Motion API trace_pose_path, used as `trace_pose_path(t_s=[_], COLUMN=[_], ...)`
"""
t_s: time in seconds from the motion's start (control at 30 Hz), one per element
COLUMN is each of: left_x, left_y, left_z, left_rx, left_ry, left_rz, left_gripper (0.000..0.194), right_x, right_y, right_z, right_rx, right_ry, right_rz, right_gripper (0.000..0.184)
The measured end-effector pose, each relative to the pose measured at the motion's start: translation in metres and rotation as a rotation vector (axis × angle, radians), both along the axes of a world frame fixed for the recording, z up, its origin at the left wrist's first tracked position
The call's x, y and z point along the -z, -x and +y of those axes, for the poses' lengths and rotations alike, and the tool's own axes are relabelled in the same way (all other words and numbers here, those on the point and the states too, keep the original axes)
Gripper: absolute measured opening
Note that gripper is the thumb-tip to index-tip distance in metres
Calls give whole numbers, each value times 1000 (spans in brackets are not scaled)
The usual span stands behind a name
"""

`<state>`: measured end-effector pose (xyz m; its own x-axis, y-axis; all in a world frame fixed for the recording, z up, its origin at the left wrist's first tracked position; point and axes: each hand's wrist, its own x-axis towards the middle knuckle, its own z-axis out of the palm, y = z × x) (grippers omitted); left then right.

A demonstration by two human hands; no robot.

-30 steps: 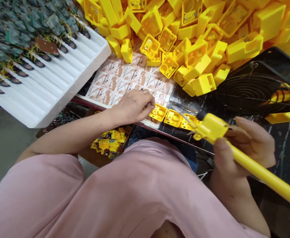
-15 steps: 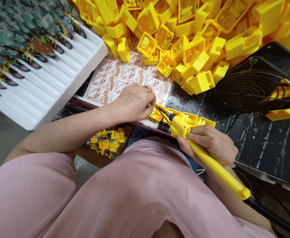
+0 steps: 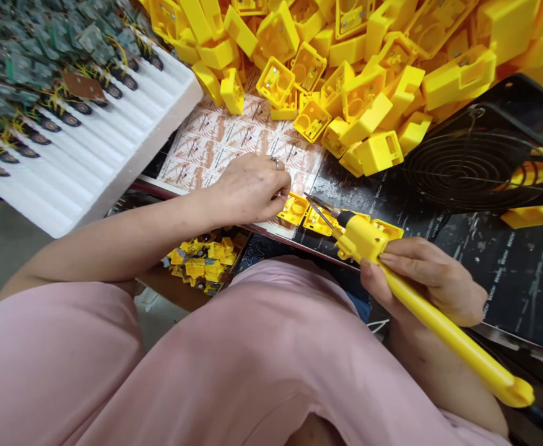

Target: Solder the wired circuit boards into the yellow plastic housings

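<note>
Wraps the right hand (image 3: 424, 275) around the iron (image 3: 443, 319), with fingers and thumb bent close just behind its head: a snug grip, with no gap showing. Lies in the right half of the frame, slanting on a long axis from lower right up toward centre; points its tip (image 3: 330, 209) to the upper left. Reaches with that tip over the second case (image 3: 312, 224), near the first case (image 3: 294, 209); cannot tell whether touching either.

Curls the left hand (image 3: 252, 186), at centre, beside the first case, with fingers drawn nearly together; cannot tell whether pinching the case or something thin, with fingertips partly hidden.

Looks, as a judgement, like soldering in hand, case by case. Seems to call next for a steady case and careful aim at the small metal fittings inside, clear of the left fingers.

Shows farther out more of the row, partly behind the iron, on the dark surface (image 3: 522, 272); a printed sheet (image 3: 192, 152) left of centre; a heap of yellow cases (image 3: 366, 121) across the top; a fan (image 3: 466, 164) at right; a foam tray (image 3: 132, 155) of boards (image 3: 34, 62) at upper left.
</note>
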<state>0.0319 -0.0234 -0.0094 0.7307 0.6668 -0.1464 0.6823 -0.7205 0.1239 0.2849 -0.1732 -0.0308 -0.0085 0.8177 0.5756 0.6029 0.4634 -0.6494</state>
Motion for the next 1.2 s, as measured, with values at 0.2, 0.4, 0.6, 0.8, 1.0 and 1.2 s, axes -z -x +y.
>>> trace_pose_path(t_s=[0.2, 0.4, 0.6, 0.8, 1.0, 1.2], left_x=[-5, 6, 13, 11, 10, 12], left_y=[21, 30, 23, 19, 16, 14], left_z=[1, -3, -12, -14, -14, -14], left_rx=[3, 57, 11, 15, 6, -16], left_ry=[78, 12, -27, -35, -32, -27], left_rz=[-122, -259, -269, -174, -154, -167], left_gripper=[28, 35, 32, 31, 30, 27], right_x=[12, 18, 14, 3, -6, -10], right_y=[-5, -5, -4, -5, 1, 0], right_z=[-1, 2, -4, -1, 18, 28], right_rx=[47, 58, 13, -141, -281, -336], right_ry=[-34, -115, -43, -1, -100, -148], right_rz=[65, 39, 54, -34, -130, -217], right_gripper=[57, 68, 63, 56, 32, 30])
